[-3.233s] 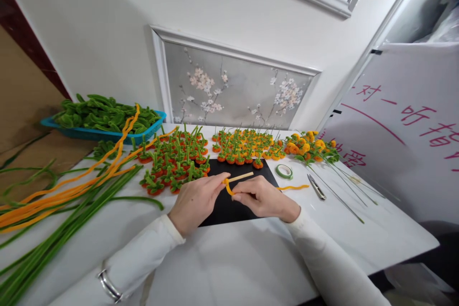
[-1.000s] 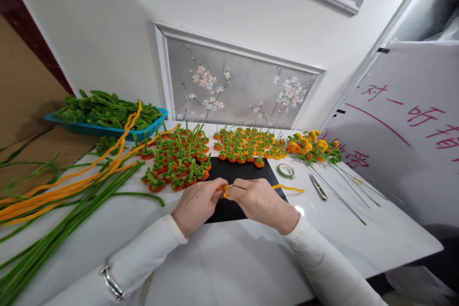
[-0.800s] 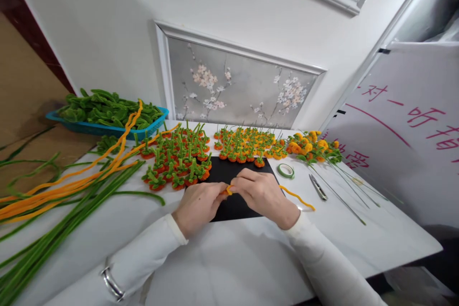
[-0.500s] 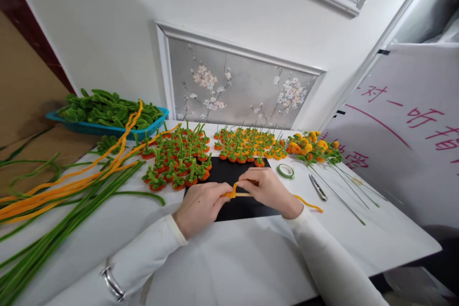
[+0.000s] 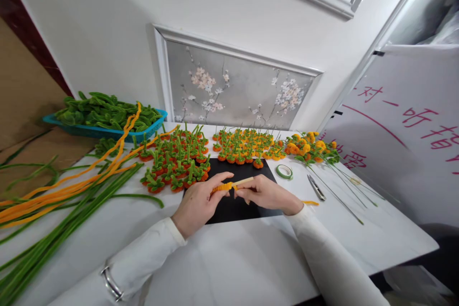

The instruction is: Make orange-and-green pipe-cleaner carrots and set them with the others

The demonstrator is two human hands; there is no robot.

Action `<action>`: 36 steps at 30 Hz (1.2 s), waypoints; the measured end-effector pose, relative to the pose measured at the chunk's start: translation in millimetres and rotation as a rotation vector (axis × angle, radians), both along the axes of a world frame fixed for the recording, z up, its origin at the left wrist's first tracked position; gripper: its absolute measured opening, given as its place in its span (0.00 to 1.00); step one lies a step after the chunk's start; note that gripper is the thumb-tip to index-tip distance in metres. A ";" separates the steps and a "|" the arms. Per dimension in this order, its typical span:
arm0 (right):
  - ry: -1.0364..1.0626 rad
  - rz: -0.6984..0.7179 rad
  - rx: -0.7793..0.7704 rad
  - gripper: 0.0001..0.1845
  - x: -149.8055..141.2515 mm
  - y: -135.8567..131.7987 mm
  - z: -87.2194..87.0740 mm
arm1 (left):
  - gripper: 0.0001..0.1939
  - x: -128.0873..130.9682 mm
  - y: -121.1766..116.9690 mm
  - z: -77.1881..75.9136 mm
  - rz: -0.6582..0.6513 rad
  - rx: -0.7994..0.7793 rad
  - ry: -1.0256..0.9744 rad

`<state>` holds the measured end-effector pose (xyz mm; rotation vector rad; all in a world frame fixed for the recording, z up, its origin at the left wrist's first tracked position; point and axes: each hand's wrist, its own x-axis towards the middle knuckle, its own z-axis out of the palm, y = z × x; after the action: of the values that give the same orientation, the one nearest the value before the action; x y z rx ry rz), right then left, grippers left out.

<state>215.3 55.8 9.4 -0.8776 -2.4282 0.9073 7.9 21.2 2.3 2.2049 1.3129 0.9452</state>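
My left hand (image 5: 200,202) pinches a thin wooden stick (image 5: 243,182) over the black mat (image 5: 233,208). An orange pipe cleaner (image 5: 223,186) is coiled in several tight turns around the stick next to my left fingertips. My right hand (image 5: 267,194) is closed on the pipe cleaner just right of the coil, under the stick's bare end. The pipe cleaner's loose tail (image 5: 310,202) shows on the white table (image 5: 222,258) behind my right wrist.
Rows of small orange-and-green pipe-cleaner pieces (image 5: 175,162) crowd the mat's far side, yellow flowers on wire stems (image 5: 315,150) at the right. Green tape roll (image 5: 284,171) and snips (image 5: 316,187) lie right of the mat. Long green and orange pipe cleaners (image 5: 60,201) and a blue tray (image 5: 103,131) are left.
More turns of the orange pipe cleaner are now wound on the stick, forming a longer coil. The loose tail has shortened and swung behind my right wrist. The stick tip has lifted slightly.
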 end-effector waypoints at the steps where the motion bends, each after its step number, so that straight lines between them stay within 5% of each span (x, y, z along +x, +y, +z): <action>1: -0.020 0.009 0.036 0.11 -2.1 -2.1 0.8 | 0.17 -0.6 1.3 -1.0 0.012 0.001 -0.006; 10: -0.261 -0.043 0.527 0.11 -17.8 -18.3 0.8 | 0.14 -4.6 6.7 -5.9 0.145 0.011 0.073; 17: -0.253 -0.158 0.706 0.13 -18.0 -17.3 -1.6 | 0.14 -1.4 1.4 0.3 0.063 0.066 0.288; 24: -0.024 -0.285 0.553 0.12 -12.6 -8.9 -0.8 | 0.09 -0.2 -3.1 1.5 -0.041 0.169 0.336; 30: 0.060 -0.270 0.339 0.12 -12.0 -6.3 2.1 | 0.10 2.4 -5.3 -2.1 0.047 0.318 0.370; 36: 0.082 -0.255 0.122 0.18 -7.2 -1.7 1.0 | 0.11 -0.6 -2.7 -7.0 0.002 0.433 0.404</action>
<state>208.1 54.1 10.4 -1.0529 -2.2127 0.6806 7.4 18.4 -4.7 2.8454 1.3753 0.8781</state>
